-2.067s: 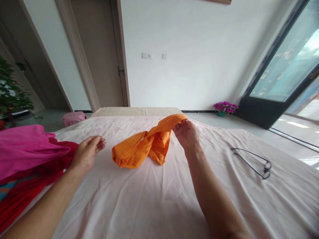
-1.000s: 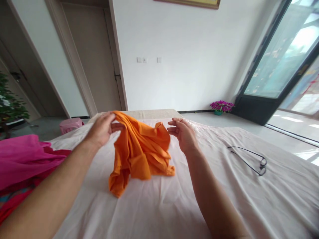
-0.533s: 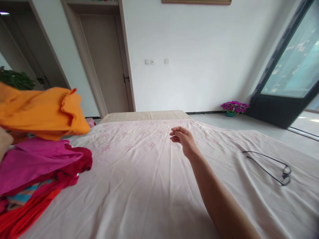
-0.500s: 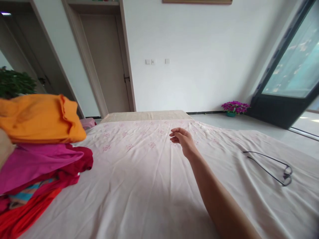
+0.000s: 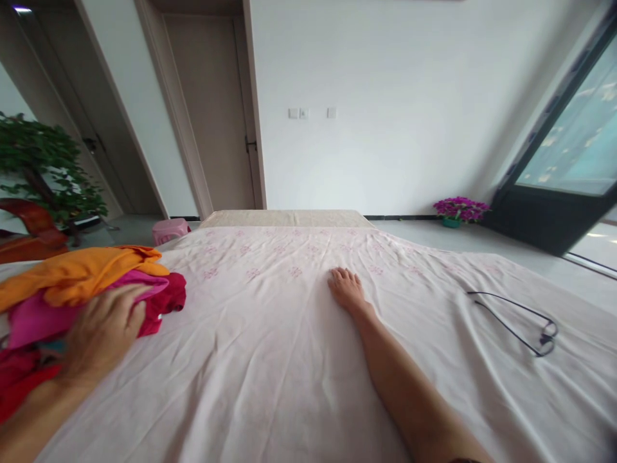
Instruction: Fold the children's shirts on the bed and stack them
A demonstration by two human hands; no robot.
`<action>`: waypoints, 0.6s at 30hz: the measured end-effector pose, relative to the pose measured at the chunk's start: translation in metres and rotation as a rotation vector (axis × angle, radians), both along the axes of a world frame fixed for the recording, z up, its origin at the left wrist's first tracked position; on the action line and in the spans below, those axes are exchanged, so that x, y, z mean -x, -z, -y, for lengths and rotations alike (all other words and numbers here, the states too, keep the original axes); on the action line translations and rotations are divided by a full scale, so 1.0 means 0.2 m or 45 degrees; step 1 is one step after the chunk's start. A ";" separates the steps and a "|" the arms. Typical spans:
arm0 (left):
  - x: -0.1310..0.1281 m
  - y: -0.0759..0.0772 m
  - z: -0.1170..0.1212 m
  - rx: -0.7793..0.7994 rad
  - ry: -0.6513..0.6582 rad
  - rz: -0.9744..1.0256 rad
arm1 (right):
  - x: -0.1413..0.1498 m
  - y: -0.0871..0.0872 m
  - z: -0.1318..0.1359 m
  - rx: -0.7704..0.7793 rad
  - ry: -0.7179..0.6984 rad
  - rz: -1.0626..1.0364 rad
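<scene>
My left hand point(image 5: 108, 321) is over the right side of a clothes pile, slightly blurred, its fingers a little bent and apart, with no cloth visibly gripped. An orange garment point(image 5: 87, 273) lies crumpled on top of the pile. Beneath it show a magenta garment point(image 5: 33, 321) and a dark red one point(image 5: 168, 296); part of the heap is hidden by my hand. My right hand point(image 5: 346, 288) rests palm down on the pale bedsheet point(image 5: 270, 334) with its flower pattern, fingers stretched and holding nothing.
Black-framed glasses point(image 5: 544, 337) lie unfolded on the sheet at the right. A pink plastic stool point(image 5: 171, 229) stands beyond the bed's left edge, near a wooden chair point(image 5: 36, 225) and a green plant point(image 5: 43, 161). Purple flowers point(image 5: 460, 208) stand on the floor by the wall.
The orange garment, earlier raised and bulky, has dropped flatter onto the pile. My left hand has come into plain view. My right hand has lowered from hovering to flat on the sheet.
</scene>
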State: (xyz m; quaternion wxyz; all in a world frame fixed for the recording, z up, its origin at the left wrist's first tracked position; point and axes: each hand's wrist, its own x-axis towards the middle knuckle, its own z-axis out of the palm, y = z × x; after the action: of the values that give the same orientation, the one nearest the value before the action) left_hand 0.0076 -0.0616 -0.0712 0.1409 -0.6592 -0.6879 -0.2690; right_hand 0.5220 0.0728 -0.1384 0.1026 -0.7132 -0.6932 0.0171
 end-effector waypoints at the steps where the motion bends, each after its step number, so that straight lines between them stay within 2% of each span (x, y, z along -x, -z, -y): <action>1: -0.09 0.05 0.00 0.035 0.155 -0.021 | 0.01 0.00 0.00 0.024 0.000 0.019; 3: -0.21 0.17 -0.03 0.179 0.348 -0.010 | 0.02 0.01 0.00 0.066 0.001 0.038; 4: -0.24 0.22 -0.05 0.247 0.362 0.001 | 0.02 0.01 0.00 0.088 0.000 0.042; 7: -0.22 0.33 -0.08 0.396 0.228 0.027 | -0.02 0.01 0.02 0.150 -0.009 0.041; 9: -0.18 0.35 -0.08 0.462 0.136 0.045 | -0.08 0.01 0.04 0.160 -0.004 0.043; 12: -0.14 0.32 -0.05 0.496 0.066 0.074 | -0.22 0.01 0.10 0.171 0.054 0.079; 15: -0.16 0.30 -0.02 0.507 0.048 0.103 | -0.36 0.02 0.16 0.187 0.146 0.114; 18: -0.16 0.31 -0.03 0.469 0.085 0.187 | -0.46 0.03 0.21 0.151 0.214 0.130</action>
State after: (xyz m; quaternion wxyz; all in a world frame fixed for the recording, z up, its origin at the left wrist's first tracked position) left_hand 0.0397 -0.0554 -0.1338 -0.0415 -0.6750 -0.7116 -0.1905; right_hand 0.6136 0.0308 -0.1445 0.0257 -0.7735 -0.6332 0.0132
